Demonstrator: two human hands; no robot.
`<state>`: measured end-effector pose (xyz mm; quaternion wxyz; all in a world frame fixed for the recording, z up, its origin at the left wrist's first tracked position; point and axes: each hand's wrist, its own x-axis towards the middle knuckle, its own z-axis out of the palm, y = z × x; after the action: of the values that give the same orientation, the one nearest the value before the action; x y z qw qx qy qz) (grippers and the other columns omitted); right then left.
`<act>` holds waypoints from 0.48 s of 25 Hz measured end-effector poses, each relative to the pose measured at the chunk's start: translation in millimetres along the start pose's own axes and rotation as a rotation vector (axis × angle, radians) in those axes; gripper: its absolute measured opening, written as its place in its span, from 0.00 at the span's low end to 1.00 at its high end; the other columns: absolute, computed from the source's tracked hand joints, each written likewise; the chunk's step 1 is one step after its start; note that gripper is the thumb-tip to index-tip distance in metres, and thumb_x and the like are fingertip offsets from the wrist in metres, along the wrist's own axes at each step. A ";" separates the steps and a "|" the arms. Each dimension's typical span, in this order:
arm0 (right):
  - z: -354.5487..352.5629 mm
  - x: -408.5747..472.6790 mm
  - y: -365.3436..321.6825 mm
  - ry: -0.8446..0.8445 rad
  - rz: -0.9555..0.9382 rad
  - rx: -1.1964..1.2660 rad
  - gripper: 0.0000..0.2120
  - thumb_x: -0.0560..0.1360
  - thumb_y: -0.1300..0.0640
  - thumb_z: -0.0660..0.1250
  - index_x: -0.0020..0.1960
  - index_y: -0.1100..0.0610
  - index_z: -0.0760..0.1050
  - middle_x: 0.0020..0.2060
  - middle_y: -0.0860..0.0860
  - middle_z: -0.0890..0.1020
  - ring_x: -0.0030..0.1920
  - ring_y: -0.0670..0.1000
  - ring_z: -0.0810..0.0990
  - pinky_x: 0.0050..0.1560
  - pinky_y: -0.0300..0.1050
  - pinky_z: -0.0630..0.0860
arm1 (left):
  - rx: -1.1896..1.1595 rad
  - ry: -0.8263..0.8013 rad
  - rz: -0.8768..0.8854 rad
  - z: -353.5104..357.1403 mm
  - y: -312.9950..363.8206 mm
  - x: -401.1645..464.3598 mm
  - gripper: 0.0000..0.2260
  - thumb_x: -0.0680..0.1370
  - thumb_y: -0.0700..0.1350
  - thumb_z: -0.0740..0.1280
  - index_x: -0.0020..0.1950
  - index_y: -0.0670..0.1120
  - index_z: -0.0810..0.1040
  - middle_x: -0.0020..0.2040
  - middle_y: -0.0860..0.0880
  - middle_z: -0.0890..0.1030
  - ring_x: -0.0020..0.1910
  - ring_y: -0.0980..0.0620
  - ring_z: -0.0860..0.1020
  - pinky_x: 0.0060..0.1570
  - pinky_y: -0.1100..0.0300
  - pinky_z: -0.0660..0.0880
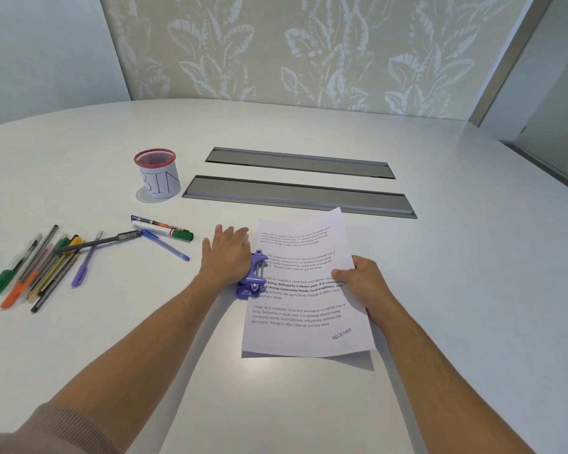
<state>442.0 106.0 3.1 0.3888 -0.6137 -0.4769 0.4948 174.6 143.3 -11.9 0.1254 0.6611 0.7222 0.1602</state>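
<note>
left grip (225, 257) flat — pressing punch (255, 277) | right grip (363, 283) pinching sheet (304, 335) (right edge)

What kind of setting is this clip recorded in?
Probably an office meeting room: a large white table with two recessed cable flaps, a printed sheet in a purple hole punch, and pens near a mesh cup.

Office: conference table (309, 126) with cable hatches (299, 196)
</note>
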 end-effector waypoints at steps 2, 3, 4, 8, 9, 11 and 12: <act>-0.2 0.3 0.9 0.003 -0.004 -0.011 0.09 0.74 0.68 0.67 0.52 0.61 0.81 0.50 0.55 0.86 0.50 0.57 0.85 0.59 0.58 0.79 | -0.008 -0.005 0.001 0.2 -0.5 -1.4 0.20 0.83 0.48 0.48 0.76 0.51 0.59 0.78 0.46 0.58 0.78 0.44 0.47 0.73 0.40 0.46; -0.3 0.2 0.8 0.004 -0.006 -0.023 0.09 0.74 0.68 0.67 0.52 0.61 0.81 0.50 0.55 0.86 0.51 0.57 0.85 0.59 0.58 0.79 | -0.008 -0.002 0.001 0.5 -0.9 -2.4 0.20 0.83 0.48 0.48 0.76 0.51 0.59 0.78 0.46 0.58 0.78 0.44 0.47 0.74 0.40 0.46; 0.0 0.5 0.7 0.006 -0.006 -0.029 0.09 0.74 0.67 0.67 0.53 0.61 0.81 0.50 0.55 0.86 0.51 0.57 0.85 0.59 0.58 0.78 | 0.000 0.005 0.004 1.3 -1.5 -3.5 0.20 0.83 0.48 0.47 0.76 0.51 0.59 0.78 0.46 0.57 0.78 0.44 0.47 0.74 0.41 0.45; -0.9 -0.8 1.0 -0.002 -0.008 -0.040 0.09 0.74 0.67 0.67 0.53 0.60 0.81 0.50 0.54 0.86 0.51 0.57 0.85 0.60 0.58 0.78 | 0.040 0.042 0.015 4.7 -3.6 -7.5 0.20 0.84 0.48 0.46 0.76 0.50 0.59 0.78 0.46 0.58 0.78 0.44 0.49 0.74 0.42 0.46; -1.4 -1.2 0.6 -0.004 -0.010 -0.048 0.09 0.74 0.66 0.67 0.53 0.60 0.81 0.50 0.54 0.86 0.51 0.57 0.85 0.60 0.58 0.78 | 0.037 0.045 0.012 5.2 -3.6 -7.9 0.20 0.84 0.48 0.46 0.76 0.50 0.59 0.78 0.47 0.58 0.78 0.44 0.50 0.74 0.43 0.46; -1.1 -1.3 0.8 -0.005 -0.014 -0.050 0.09 0.74 0.66 0.67 0.54 0.61 0.81 0.51 0.55 0.86 0.52 0.57 0.84 0.60 0.59 0.78 | 0.037 0.056 0.010 5.5 -4.1 -9.5 0.20 0.84 0.48 0.46 0.76 0.49 0.59 0.78 0.47 0.59 0.78 0.44 0.51 0.74 0.43 0.47; -1.3 -1.1 0.6 -0.004 -0.017 -0.050 0.09 0.74 0.67 0.67 0.54 0.62 0.80 0.51 0.55 0.86 0.52 0.57 0.84 0.60 0.59 0.78 | 0.038 0.061 0.010 5.8 -3.6 -9.5 0.20 0.84 0.48 0.46 0.76 0.49 0.59 0.78 0.46 0.59 0.78 0.44 0.51 0.74 0.43 0.47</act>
<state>443.3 104.8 3.0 0.3765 -0.6182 -0.4949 0.4809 174.5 134.0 -18.9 0.0899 0.6619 0.7251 0.1675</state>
